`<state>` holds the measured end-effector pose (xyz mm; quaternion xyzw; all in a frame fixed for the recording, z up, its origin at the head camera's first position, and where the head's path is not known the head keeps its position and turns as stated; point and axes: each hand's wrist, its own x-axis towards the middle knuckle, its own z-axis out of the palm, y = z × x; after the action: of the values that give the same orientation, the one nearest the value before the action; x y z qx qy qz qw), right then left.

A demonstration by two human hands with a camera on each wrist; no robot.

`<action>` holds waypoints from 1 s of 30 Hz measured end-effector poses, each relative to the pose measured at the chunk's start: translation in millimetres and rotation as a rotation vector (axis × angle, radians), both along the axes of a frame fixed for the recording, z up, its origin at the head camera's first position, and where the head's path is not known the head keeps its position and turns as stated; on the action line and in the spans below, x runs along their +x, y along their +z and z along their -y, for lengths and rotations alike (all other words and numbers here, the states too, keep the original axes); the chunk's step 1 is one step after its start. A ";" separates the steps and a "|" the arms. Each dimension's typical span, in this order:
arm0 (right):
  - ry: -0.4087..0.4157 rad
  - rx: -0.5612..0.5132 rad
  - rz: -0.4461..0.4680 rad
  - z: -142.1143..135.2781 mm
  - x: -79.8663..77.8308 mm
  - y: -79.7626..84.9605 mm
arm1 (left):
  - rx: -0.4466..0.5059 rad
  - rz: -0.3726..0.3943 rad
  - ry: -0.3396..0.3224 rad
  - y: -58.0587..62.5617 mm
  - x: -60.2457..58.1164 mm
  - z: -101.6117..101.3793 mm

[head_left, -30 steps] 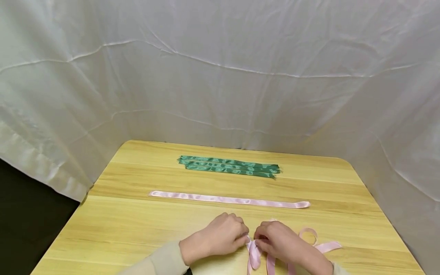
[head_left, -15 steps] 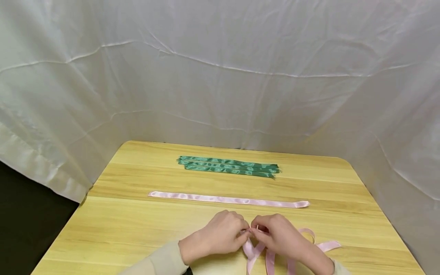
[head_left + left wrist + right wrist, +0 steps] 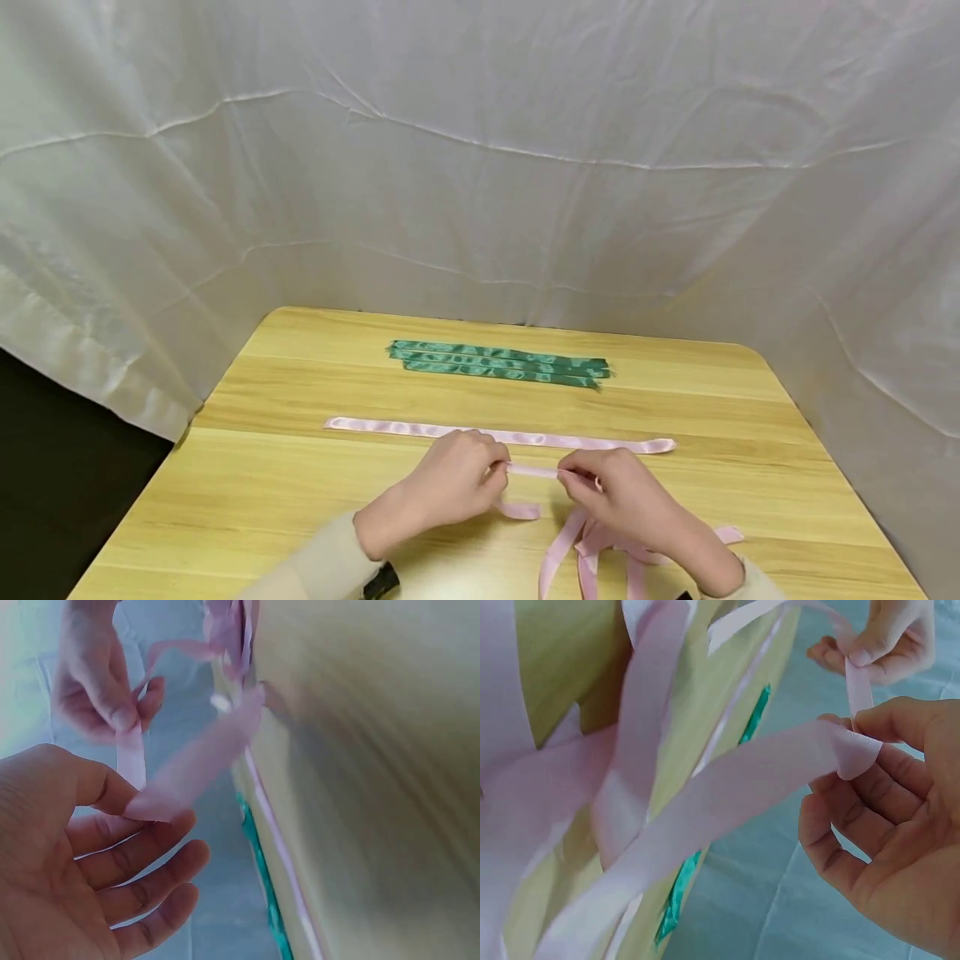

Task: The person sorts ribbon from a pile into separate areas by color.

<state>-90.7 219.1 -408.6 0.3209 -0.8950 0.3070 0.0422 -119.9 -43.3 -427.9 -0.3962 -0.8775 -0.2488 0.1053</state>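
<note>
Presently both hands are on one pink satin ribbon (image 3: 532, 471), a short stretch of it running nearly straight between them, above the near half of the wood-grain table (image 3: 247, 500). Clock face laid flat over that stretch, 12 toward the far edge. Left hand (image 3: 435, 485) at 9 o'clock: thumb and forefinger pinch the ribbon, remaining fingers loosely bent and apart in the left wrist view. A tail hangs from this grip, its end near 6 o'clock. Right hand (image 3: 628, 502) between 3 and 4: likewise a thumb-and-fingertip pinch, with a length trailing off toward the body. Loose pink ribbon lengths (image 3: 561, 552) crossed and bunched below the right hand, 4 to 6 o'clock; cannot tell how many, nor which joins the held piece. Just beyond, at 12, a single pink strip (image 3: 540, 438) lies lengthwise across the table, partly covered by the left knuckles in the head view. Farther out, also about 12, three green satin strips (image 3: 501, 364) side by side, ends frayed. Pale fabric curtain (image 3: 487, 208) behind, from 10 round to 2. Cream sleeve (image 3: 318, 558) on the left arm, 8 o'clock.
</note>
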 end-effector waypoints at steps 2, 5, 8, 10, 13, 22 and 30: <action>-0.007 -0.007 -0.037 -2.5 -1.1 1.9 | 0.022 -0.005 0.015 3.3 -1.5 5.8; -0.026 -0.012 -0.069 -6.3 -2.0 5.0 | 0.043 -0.004 0.035 7.7 -3.2 14.6; -0.049 -0.021 -0.064 -10.0 -2.5 8.0 | 0.051 0.003 0.062 11.1 -4.5 23.7; -0.063 -0.022 -0.065 -12.5 -3.0 9.5 | 0.053 0.010 0.082 12.8 -5.3 30.1; -0.081 -0.017 -0.085 -16.6 -4.1 10.9 | 0.050 0.019 0.112 15.3 -6.6 39.8; -0.129 -0.006 -0.110 -32.3 -8.5 16.0 | 0.050 0.025 0.204 21.2 -10.5 68.0; -0.168 0.000 -0.060 -48.3 -12.4 16.9 | 0.015 0.076 0.299 19.6 -15.9 93.8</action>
<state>-103.1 267.4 -391.7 0.2535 -0.9172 0.2926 0.0945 -135.8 -137.1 -408.3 -0.2505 -0.9282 -0.2517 0.1108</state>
